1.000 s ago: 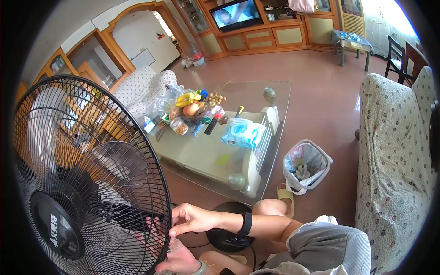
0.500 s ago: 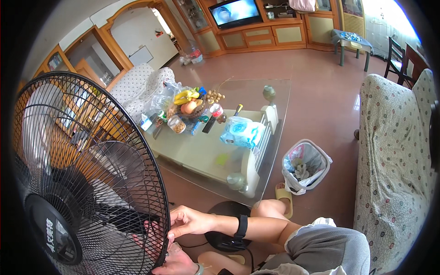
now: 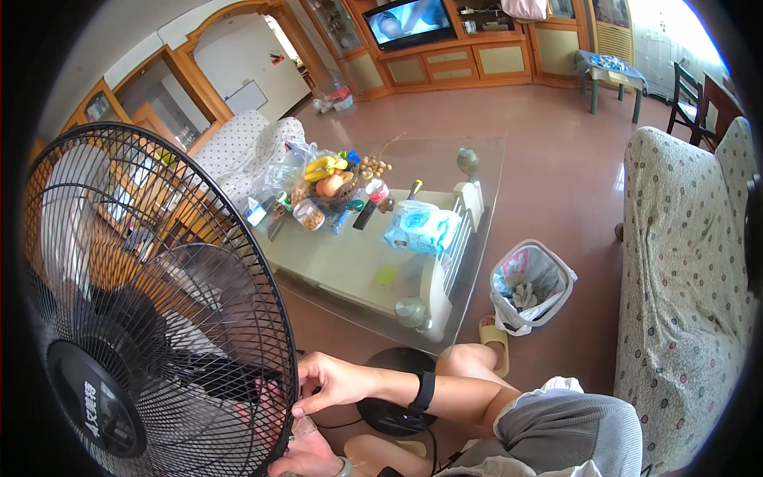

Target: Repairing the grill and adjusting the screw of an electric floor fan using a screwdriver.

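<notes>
A black pedestal fan guard [image 3: 171, 187] fills the left side, with its round hub plate [image 3: 95, 397] turned toward me. My right hand [image 3: 330, 385], wearing a black wristband, pinches the guard's right rim between thumb and fingers. Just below, my left hand [image 3: 306, 455], with a pale bangle at the wrist, holds the same rim with its palm turned up. Its fingers show only in part through the wires. Whatever small part may lie between the fingertips is hidden. The fan's round black base [image 3: 397, 401] stands on the floor beneath my right forearm.
Ahead stands a glass-topped coffee table [image 3: 334, 266] with a fruit basket [image 3: 343, 191], jars, a remote control [image 3: 366, 215] and a blue wipes pack [image 3: 421, 226]. A lined waste bin [image 3: 560, 306] is beside my slippered foot. A covered sofa [image 3: 675, 318] is at right.
The fan guard and both hands have shifted very slightly to the right. The hold on the rim looks the same. The picture on the television is different.
</notes>
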A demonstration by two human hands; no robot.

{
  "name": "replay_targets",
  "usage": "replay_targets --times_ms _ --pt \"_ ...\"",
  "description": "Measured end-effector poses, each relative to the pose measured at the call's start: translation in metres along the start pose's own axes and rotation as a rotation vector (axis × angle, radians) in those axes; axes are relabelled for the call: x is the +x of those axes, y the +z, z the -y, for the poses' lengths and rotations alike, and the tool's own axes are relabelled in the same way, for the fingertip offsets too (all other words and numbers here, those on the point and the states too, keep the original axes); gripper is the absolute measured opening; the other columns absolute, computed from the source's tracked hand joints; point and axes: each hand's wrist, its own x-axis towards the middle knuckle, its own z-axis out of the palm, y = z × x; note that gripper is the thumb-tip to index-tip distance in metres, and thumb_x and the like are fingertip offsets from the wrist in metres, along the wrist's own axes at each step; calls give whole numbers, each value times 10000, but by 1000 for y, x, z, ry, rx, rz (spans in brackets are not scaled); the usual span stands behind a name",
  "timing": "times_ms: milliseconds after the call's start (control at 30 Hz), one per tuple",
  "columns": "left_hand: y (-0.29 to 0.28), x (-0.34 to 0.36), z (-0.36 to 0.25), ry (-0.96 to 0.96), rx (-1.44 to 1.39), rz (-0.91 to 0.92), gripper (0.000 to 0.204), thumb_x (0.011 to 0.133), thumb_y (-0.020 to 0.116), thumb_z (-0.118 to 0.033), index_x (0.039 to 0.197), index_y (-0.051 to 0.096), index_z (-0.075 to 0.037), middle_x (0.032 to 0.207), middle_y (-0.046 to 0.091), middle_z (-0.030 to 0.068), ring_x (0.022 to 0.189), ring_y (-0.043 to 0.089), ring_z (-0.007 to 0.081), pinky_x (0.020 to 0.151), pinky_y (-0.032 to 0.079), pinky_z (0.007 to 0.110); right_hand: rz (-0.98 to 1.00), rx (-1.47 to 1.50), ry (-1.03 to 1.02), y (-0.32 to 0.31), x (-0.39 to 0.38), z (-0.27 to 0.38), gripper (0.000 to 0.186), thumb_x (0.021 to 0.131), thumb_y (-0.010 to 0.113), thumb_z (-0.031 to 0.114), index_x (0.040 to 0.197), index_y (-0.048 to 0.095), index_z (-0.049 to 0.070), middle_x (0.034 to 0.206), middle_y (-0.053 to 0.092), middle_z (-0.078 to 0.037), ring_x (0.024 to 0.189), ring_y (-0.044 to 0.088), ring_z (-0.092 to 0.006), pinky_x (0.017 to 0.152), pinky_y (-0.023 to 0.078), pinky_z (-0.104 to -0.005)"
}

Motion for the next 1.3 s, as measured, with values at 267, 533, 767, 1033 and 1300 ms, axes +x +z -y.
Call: replay_targets --times_ms 267,533,767,1033,1300 --pt "0 8 4 14 107 184 871 695 589 -524 1199 329 138 1265 329 275 1185 299 393 1034 153 455 -3 137 -58 8 0 -1 184 831 540 76 964 540 -51 821 625 -95 736 614 -145 703 507 -263" --pt "-5 1 4 102 145 -6 895 701 557 -558 1174 334 168 1128 434 338 1105 385 435 997 261 471 41 182 8 4 -1 -11 269 812 545 23 1065 515 -63 961 592 -86 847 555 -126 776 470 -277" --pt "15 9 10 83 150 11 827 671 657 -450 1146 372 165 1198 391 302 1152 345 403 965 324 454 47 214 22 0 0 -17 267 811 557 44 1054 512 -58 959 592 -93 838 572 -139 774 482 -285" --pt "-13 0 3 172 -114 -206 620 648 705 -395 1016 507 64 1096 493 171 957 468 294 836 393 366 62 -115 -17 9 -2 -9 204 822 560 83 978 551 -48 896 607 -74 790 567 -104 705 465 -235" --pt "0 3 3 98 203 -1 471 794 570 -372 1060 502 10 1022 547 107 902 493 276 795 398 371 -52 184 -43 18 0 -18 132 824 564 113 855 551 -15 724 586 -11 619 530 -55 577 448 -195"
